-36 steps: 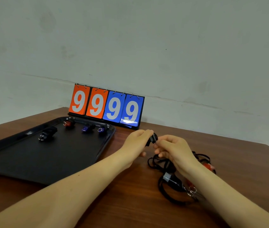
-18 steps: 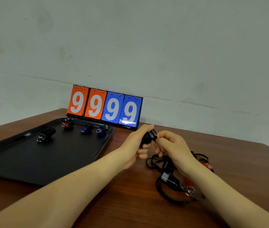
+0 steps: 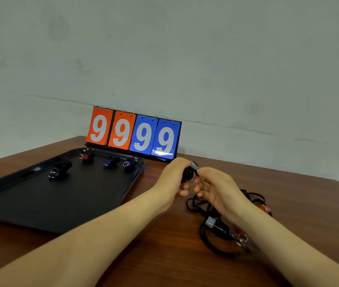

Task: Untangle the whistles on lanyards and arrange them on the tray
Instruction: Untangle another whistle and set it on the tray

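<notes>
1. Black whistle (image 3: 188, 172) held clear of the table between both hands, just right of the tray's near-right corner. Left hand (image 3: 172, 179) has its fingers curled round the whistle body; right hand (image 3: 214, 188) pinches at the whistle's right end, thumb and forefinger closed there. What exactly the right fingertips hold (ring, clip or cord) is too small to tell.

2. Key relation: the tangle of lanyards (image 3: 224, 226) lies below and right of the grip, under the right wrist, on the table. Whistle's long axis runs roughly up-right, with a pale grey end showing at the top. Freeing it likely means pulling up-left, away from the tangle.

3. Tray (image 3: 40, 204) lies left of the grip; left hand is the nearer one, so it probably does the placing.

4. On the tray: a black whistle (image 3: 61, 169) set apart to the left, then a red one (image 3: 85, 156) and two purple ones (image 3: 110, 161) (image 3: 129, 162) in a row along the far edge. No cords visible on them.

5. Materials: whistles look like hard moulded plastic with small metal split rings; cords thin, black, limp, looped over one another (snag risk). Red pieces (image 3: 264, 207) and metal rings (image 3: 242, 239) sit in the tangle. Tray matte black, shallow raised rim. Table (image 3: 185, 266) dark wood grain.

6. Flip scoreboard (image 3: 134, 134) reading 9999 stands behind the tray.
</notes>
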Available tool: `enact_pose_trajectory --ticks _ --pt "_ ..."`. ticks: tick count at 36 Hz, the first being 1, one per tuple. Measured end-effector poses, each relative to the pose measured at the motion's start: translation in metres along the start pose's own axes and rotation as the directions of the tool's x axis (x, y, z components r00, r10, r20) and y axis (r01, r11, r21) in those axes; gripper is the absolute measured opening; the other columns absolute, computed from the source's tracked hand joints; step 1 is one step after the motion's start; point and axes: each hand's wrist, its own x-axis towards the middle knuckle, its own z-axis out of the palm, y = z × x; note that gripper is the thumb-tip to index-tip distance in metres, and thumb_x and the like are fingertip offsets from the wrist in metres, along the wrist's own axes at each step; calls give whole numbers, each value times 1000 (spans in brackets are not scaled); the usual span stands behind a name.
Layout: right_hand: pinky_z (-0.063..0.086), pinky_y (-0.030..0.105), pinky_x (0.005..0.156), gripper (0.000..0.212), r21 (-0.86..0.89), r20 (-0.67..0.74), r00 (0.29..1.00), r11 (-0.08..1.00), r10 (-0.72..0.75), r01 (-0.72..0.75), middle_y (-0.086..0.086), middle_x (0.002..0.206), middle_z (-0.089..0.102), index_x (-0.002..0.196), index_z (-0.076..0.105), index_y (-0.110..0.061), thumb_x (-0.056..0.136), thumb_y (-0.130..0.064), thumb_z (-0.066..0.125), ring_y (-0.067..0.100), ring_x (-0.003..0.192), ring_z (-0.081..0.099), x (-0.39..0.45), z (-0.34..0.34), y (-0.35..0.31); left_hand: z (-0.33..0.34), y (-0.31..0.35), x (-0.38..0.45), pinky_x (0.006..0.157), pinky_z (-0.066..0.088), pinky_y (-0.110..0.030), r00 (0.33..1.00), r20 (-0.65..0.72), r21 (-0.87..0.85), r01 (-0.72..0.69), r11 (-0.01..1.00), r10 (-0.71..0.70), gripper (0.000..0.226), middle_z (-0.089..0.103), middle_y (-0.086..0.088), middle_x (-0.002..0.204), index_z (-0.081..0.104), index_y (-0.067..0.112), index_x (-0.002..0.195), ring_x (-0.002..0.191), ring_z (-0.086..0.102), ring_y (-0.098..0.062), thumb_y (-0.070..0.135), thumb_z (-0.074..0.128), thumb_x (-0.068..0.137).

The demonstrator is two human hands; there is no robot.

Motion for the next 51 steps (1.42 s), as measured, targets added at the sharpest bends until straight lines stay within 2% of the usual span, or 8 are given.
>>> enact_pose_trajectory --ticks 7,15,19,26,33,42,48,51 --pt "48 22 53 15 6 -11 1000 1000 12 -12 4 65 60 84 61 -4 95 -10 52 13 56 57 0 2 1 -3 -3 5 39 33 -17 999 -44 134 7 991 -2 18 55 -8 74 59 11 97 53 47 -14 18 42 96" --pt "42 25 52 15 23 -93 989 993 117 -115 4 63 55 80 57 -6 93 -8 52 14 53 52 2 -1 -2 -2 7 1 35 17 -15 977 26 -436 202 877 -212 15 45 -4 67 53 10 105 39 35 -7 23 47 100" --pt "41 26 55 17 41 -94 988 992 126 -122 4 64 54 80 60 -6 93 -8 50 14 54 51 2 1 -4 -1 8 -1 31 18 -13 962 79 -541 260 800 -260 26 46 -2 50 49 10 114 34 33 -7 32 46 101" --pt "44 23 54 11 182 -127 982 976 142 -117 6 69 59 84 61 -4 91 -6 53 13 58 55 5 1 -6 1 14 -6 40 18 -14 968 188 -494 240 835 -167 18 48 -3 62 49 8 91 47 35 -7 25 56 93" --pt "36 14 40 9 536 -38 982 833 186 -137 3 72 59 86 58 -4 90 -6 51 6 50 46 1 -1 -14 5 6 -2 37 20 -15 981 108 -404 190 895 -160 12 43 -6 73 48 5 104 45 39 -9 14 43 99" --pt "39 16 46 10 383 -5 985 910 173 -157 -2 67 55 84 57 -7 91 -13 53 7 53 45 4 -6 -10 7 7 -5 41 22 -15 976 204 -362 142 921 -70 20 59 -2 72 56 1 104 49 40 -6 20 53 97" --pt "39 19 50 14 287 5 995 953 104 -101 -1 69 56 82 61 -8 91 -14 54 9 55 44 4 -6 -10 5 6 -2 37 23 -13 988 112 -445 145 884 -106 16 58 -5 67 56 2 97 48 38 -7 17 51 98" --pt "37 23 54 12 87 -39 999 996 -25 28 0 73 56 84 62 -8 93 -11 54 9 57 43 2 -3 -10 1 7 0 36 25 -12 989 76 -522 149 840 -128 14 54 -7 69 53 4 94 48 38 -7 18 51 98"
